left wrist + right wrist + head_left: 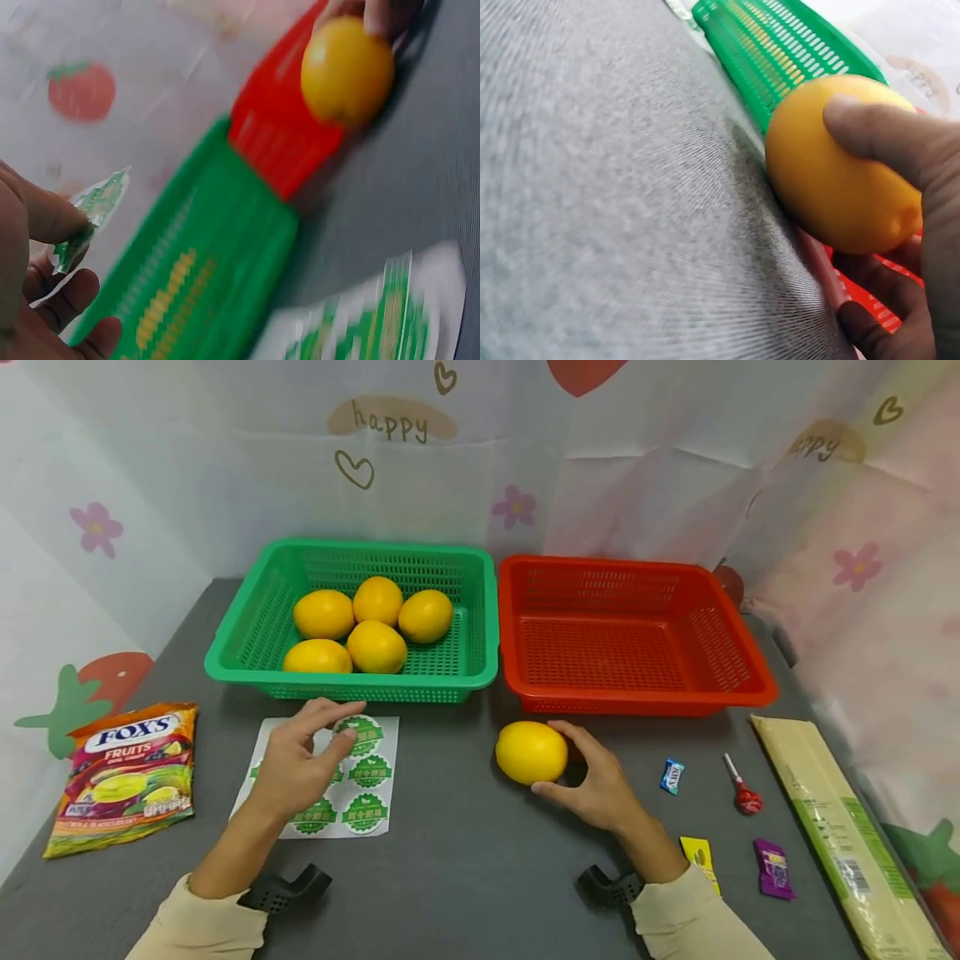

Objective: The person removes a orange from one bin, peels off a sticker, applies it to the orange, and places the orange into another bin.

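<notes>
My left hand (295, 770) pinches a round green-and-white sticker (96, 214) between thumb and fingers, over the sticker sheet (395, 739). Several more green labels with white lettering show on that sheet. To the right, my right hand (600, 787) grips a yellow lemon (529, 752), thumb on the near side and fingers on the far side. In the right wrist view the thumb presses on the lemon's skin, and the fruit sits close over the grey cloth (630, 187).
A green basket (487, 610) behind the sheet holds several lemons (377, 647). Beside it stands a red basket (637, 699). A candy bag (123, 777) lies at the left. Small wrapped candies, a lollipop (747, 799) and a long pale packet (843, 835) lie at the right.
</notes>
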Available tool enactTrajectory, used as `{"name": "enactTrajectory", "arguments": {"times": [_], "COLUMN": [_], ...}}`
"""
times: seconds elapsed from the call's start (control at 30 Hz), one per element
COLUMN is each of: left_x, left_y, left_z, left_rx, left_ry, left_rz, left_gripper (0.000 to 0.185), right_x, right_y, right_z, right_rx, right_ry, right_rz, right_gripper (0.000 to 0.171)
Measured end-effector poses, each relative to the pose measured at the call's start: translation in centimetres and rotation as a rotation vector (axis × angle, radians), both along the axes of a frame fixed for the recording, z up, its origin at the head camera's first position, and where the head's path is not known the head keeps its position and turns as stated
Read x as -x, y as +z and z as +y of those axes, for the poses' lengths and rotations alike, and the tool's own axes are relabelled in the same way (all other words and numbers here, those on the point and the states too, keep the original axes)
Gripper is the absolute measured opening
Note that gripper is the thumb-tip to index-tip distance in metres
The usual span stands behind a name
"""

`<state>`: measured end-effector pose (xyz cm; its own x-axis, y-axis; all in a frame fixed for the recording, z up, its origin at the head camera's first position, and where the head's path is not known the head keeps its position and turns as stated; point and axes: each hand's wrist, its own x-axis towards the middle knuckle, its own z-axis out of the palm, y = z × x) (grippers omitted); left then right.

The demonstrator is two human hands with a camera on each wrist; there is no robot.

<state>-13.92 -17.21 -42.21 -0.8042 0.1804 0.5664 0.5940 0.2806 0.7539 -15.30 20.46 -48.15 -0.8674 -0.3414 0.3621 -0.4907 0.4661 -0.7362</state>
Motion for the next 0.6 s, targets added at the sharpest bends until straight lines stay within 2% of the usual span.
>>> {"name": "enactTrajectory", "arguments": {"times": [0.1,0.27,0.5,0.6], "left_x": [-0.1,-0.2,0.3,0.6], "left_y": [0.4,0.7,0.9,0.6], "left_z": [1.8,4.4,8.8,10.8], "left_rx": [0.004,-0.026,-0.019,-0.019], "left_ry": [-0.078,-0.146,-0.256,-0.279], "left_rz": [-0.026,-0.070,-0.179,-0.191], "left_gripper": [0.038,0.044,0.047,0.046], "right_x": [-0.2,-0.3,-1.4,-1.8], "right_y": [-0.1,0.1,3.2,3.8], "right_z": [-0.1,-0.4,-1.3,-1.5], "right_rx": [0.009,0.025,0.032,0.033], "right_ry": [0.033,0.080,0.133,0.148], "right_rz": [-0.014,-0.015,-0.010,-0.005], "right_gripper": [0.081,0.082,0.077,0.076]}}
